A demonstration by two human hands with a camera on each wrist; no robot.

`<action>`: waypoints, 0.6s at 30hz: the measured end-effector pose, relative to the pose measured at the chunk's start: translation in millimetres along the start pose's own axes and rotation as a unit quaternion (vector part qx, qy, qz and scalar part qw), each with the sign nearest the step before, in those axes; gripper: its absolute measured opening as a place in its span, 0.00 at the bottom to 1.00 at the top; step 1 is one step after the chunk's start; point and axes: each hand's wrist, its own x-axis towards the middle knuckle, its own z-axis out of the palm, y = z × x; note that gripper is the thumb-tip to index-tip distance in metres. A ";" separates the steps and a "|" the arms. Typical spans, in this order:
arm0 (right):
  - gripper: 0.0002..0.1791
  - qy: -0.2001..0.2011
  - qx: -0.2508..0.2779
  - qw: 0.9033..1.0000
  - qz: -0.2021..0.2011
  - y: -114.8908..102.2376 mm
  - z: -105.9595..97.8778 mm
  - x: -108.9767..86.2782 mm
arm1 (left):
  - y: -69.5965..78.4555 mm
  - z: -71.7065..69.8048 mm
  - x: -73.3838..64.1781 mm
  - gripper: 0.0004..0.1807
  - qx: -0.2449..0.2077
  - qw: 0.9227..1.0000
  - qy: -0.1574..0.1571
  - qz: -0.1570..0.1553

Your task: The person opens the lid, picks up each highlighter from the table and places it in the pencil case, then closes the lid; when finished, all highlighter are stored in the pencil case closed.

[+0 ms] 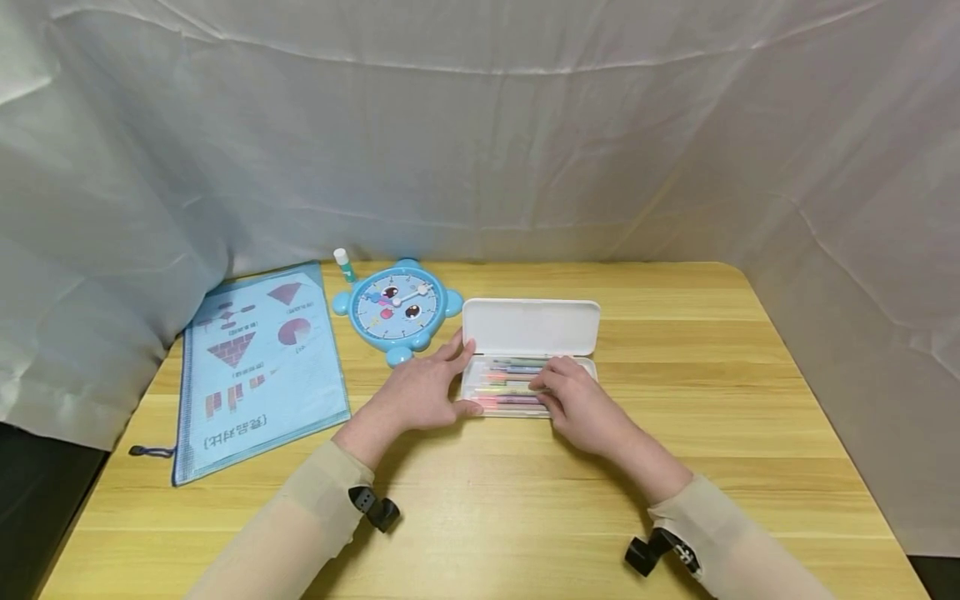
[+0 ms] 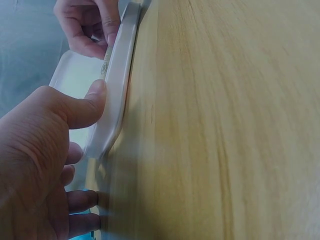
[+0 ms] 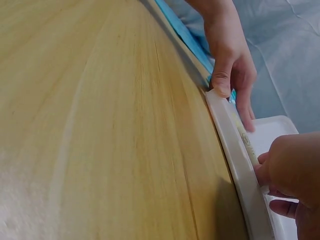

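Note:
A white plastic pencil case (image 1: pixel 531 327) stands with its lid raised on the table. Several coloured pens (image 1: pixel 510 377) lie side by side in its tray. My left hand (image 1: pixel 423 392) grips the case's left end, thumb at the near corner and fingers toward the hinge side. Over the tray's right part, my right hand (image 1: pixel 588 412) pinches a pale yellow pen (image 3: pixel 246 142) between thumb and fingertips. That pen (image 2: pixel 105 65) shows just above the case's near wall in the left wrist view. The right fingers hide its other end.
A blue toy clock (image 1: pixel 397 304) lies behind my left hand, a glue stick (image 1: pixel 344 265) beside it. On the left of the wooden table (image 1: pixel 480 517) lies a blue zip document pouch (image 1: pixel 262 375). Grey cloth (image 1: pixel 480 150) hangs behind and at both sides.

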 end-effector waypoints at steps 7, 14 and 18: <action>0.13 -0.013 -0.041 0.998 -0.037 -0.2 -2.5 1.8 | 0.5 -0.8 -0.4 0.59 -0.002 1.000 -0.002 -0.002; 0.07 -0.019 -0.014 0.999 -0.029 0.3 -8.4 5.0 | 0.4 0.0 0.2 0.59 -0.002 1.000 -0.002 -0.003; 0.05 -0.005 0.030 0.999 -0.013 3.7 -19.6 7.8 | 0.5 0.1 0.4 0.59 -0.003 1.000 -0.001 -0.003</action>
